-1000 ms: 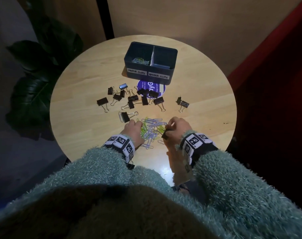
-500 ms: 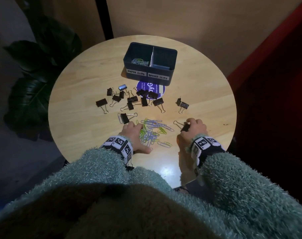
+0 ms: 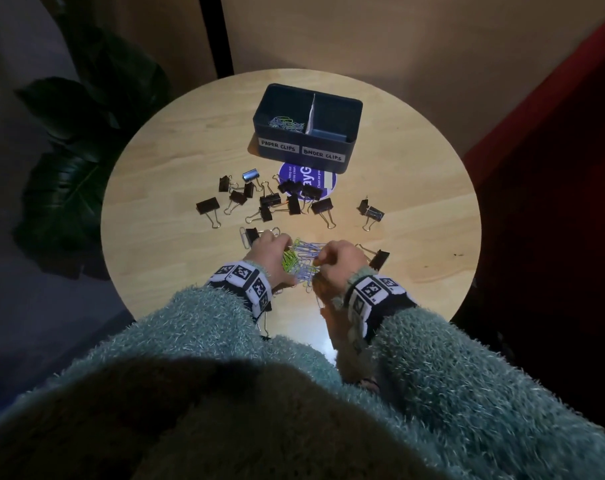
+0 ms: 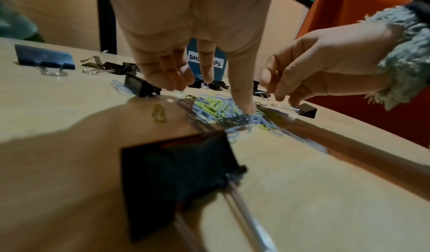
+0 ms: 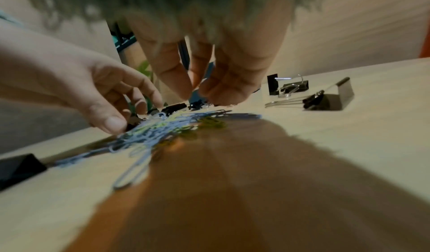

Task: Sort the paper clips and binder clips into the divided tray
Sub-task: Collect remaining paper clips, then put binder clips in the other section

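A pile of blue and green paper clips (image 3: 303,256) (image 4: 218,109) (image 5: 158,129) lies near the table's front, between my hands. My left hand (image 3: 271,251) (image 4: 209,98) stands on its fingertips at the pile's left side, thumb pressed into the clips. My right hand (image 3: 339,259) (image 5: 197,94) has its fingertips down at the pile's right edge, with nothing plainly gripped. Several black binder clips (image 3: 280,200) are scattered in the middle of the table, and one binder clip (image 3: 379,259) (image 5: 330,99) lies just right of my right hand. The dark divided tray (image 3: 349,109) stands at the back; its left compartment holds paper clips (image 3: 283,121).
The round wooden table (image 3: 162,161) drops off close behind my wrists. A purple round sticker (image 3: 323,181) lies before the tray. One binder clip (image 4: 177,173) sits under my left wrist. A dark plant (image 3: 86,133) stands left of the table, red fabric (image 3: 553,133) to the right.
My right hand let go of the binder clip at the right and came back left to the pile. Both hands have closed in, pushing the paper clips together.
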Demonstrator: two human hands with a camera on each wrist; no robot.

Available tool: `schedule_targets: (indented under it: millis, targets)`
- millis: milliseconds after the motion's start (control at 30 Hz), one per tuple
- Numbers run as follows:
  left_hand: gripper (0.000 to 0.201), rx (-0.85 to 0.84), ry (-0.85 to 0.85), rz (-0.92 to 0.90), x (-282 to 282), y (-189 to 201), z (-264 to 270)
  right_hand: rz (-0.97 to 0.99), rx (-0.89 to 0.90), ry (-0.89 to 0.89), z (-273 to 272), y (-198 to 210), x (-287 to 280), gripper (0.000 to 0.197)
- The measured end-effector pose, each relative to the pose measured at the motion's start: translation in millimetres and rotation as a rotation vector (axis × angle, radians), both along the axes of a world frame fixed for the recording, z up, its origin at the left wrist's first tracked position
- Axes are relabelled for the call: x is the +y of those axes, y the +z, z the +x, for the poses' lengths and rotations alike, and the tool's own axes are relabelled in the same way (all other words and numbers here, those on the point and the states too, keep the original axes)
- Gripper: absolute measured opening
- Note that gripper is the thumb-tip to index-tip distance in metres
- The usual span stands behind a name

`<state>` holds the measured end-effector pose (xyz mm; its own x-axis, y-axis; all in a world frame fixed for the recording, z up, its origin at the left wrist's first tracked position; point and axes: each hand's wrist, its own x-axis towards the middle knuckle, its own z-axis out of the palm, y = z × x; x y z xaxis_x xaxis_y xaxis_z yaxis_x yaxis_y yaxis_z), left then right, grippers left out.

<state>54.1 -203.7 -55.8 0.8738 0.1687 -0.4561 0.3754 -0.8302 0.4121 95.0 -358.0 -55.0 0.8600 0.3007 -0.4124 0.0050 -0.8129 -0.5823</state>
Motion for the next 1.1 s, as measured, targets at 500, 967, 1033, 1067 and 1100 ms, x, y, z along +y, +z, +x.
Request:
schedule_targets:
  millis: [500,967,1033,1067,1100]
  targets:
    - [0.041,0.012,0.012,0.049,-8.9,-15.9,5.0,-0.192,-0.079,0.292,8.2,-19.9,32.0,0.049]
    - [0.019,-0.049,0.175,-0.340,21.7,0.2,20.6,0.231,0.374,-0.090,48.9,1.2,14.8,0.020]
    - [0.006,-0.039,0.206,-0.482,28.0,11.1,24.4,0.282,0.420,-0.084,57.8,12.6,12.7,0.021]
    - [0.006,-0.038,0.211,-0.533,31.0,19.1,28.0,0.313,0.428,-0.080,63.1,20.3,12.6,0.020]
    - [0.006,-0.047,0.205,-0.558,34.2,28.1,32.7,0.345,0.426,-0.073,69.2,27.1,13.2,0.018]
